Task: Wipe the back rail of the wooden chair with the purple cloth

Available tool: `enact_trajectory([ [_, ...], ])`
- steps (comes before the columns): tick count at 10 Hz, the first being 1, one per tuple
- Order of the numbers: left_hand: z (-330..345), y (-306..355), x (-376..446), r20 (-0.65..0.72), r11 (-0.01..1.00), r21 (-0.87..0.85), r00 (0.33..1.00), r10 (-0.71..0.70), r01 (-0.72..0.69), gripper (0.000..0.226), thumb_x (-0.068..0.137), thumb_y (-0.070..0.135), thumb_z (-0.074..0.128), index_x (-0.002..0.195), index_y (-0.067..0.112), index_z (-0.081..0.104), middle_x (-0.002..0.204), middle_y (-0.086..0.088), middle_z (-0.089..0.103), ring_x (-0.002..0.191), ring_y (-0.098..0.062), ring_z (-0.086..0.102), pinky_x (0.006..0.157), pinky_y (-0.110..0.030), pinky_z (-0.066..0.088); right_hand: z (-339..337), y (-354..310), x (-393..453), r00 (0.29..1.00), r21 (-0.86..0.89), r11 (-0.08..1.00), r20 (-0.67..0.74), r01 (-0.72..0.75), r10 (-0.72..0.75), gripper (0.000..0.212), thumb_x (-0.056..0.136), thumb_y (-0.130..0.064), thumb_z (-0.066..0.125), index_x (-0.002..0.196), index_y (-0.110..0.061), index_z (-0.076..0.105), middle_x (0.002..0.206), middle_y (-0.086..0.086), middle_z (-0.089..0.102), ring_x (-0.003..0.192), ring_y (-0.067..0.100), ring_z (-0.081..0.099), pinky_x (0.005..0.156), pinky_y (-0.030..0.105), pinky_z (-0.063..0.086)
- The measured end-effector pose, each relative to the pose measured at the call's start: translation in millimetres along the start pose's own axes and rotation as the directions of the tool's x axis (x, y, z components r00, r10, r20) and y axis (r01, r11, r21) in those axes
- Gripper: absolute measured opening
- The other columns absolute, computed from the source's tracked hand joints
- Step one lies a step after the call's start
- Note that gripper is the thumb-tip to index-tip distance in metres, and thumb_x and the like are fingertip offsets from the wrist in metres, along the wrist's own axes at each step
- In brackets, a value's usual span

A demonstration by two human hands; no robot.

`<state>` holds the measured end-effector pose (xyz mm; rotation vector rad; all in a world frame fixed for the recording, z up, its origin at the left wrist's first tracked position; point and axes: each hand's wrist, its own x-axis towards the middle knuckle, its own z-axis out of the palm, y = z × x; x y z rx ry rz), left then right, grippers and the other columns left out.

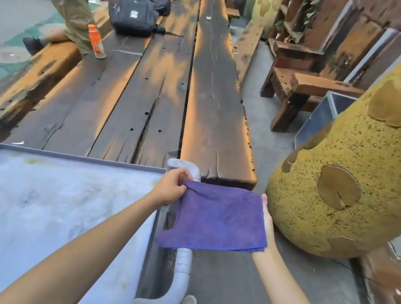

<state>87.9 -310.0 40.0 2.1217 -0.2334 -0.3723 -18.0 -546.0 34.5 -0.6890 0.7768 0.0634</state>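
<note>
Purple cloth (215, 218) hangs spread between my hands: left hand (170, 188) has its grip pinching the top corner, right hand (266, 222) flat beneath the far edge. I judge wiping not yet begun; wooden chair (298, 70) stands well apart. Backpack (134, 15) logo unreadable.

Both bare forearms reach forward from the bottom edge. The left hand (170, 185) pinches with thumb and fingertips curled closed, knuckles up. The right hand (267, 223) lies flat and open-palmed, mostly hidden, fingers extended.
</note>
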Motion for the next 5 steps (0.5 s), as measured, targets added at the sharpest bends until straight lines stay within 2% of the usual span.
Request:
enact_trajectory([
  [1,9.5,-6.3,13.1,-0.086,1.000,0.003,0.996,-0.014,0.014,0.027,0.080,-0.006,0.049,0.097,0.011,0.062,0.078,0.004,0.065,0.068,-0.009,0.059,0.062,-0.023,0.046,-11.9,1.1,21.4,0.992,0.068,0.998,-0.122,-0.006,0.014,0.046,0.100,-0.064,0.047,0.121,-0.030,0.072,0.104,0.000,0.075,0.085,0.026,0.077,0.071,0.040,0.054],
  [2,14.2,-20.5,18.6,-0.098,0.999,0.020,0.994,-0.045,0.047,0.025,0.084,-0.001,0.057,0.107,0.009,0.058,0.091,-0.001,0.065,0.080,-0.014,0.062,0.068,-0.021,0.049,-16.9,13.5,34.1,0.980,0.014,0.993,-0.158,-0.119,0.120,0.037,0.098,-0.053,0.061,0.122,-0.026,0.067,0.109,0.006,0.078,0.090,0.027,0.079,0.074,0.044,0.062],
  [3,16.7,-39.7,18.7,-0.066,0.991,0.010,0.989,-0.134,0.135,0.027,0.086,0.004,0.062,0.110,0.014,0.055,0.099,-0.003,0.064,0.082,-0.018,0.061,0.069,-0.027,0.050,-18.4,31.3,42.3,0.971,-0.151,0.970,-0.180,-0.188,0.160,0.045,0.101,-0.034,0.063,0.144,-0.031,0.053,0.139,0.011,0.066,0.125,0.024,0.063,0.112,0.051,0.045],
  [4,18.8,-59.1,19.4,-0.040,0.983,0.000,0.982,-0.182,0.182,0.026,0.088,0.006,0.059,0.113,0.013,0.056,0.102,-0.003,0.061,0.087,-0.019,0.059,0.074,-0.030,0.051,-17.2,42.8,47.4,0.972,-0.183,0.967,-0.184,-0.179,0.145,0.034,0.104,-0.027,0.059,0.137,-0.034,0.052,0.143,0.012,0.063,0.125,0.023,0.060,0.114,0.047,0.041],
  [5,16.5,-63.8,17.4,-0.032,0.986,0.042,0.987,-0.157,0.158,0.027,0.089,0.007,0.055,0.115,0.015,0.056,0.108,-0.003,0.062,0.087,-0.017,0.060,0.074,-0.029,0.049,-11.1,59.1,45.8,0.979,-0.236,0.957,-0.154,-0.167,0.133,0.029,0.106,-0.026,0.055,0.134,-0.033,0.053,0.140,0.010,0.064,0.125,0.024,0.060,0.115,0.046,0.041],
])
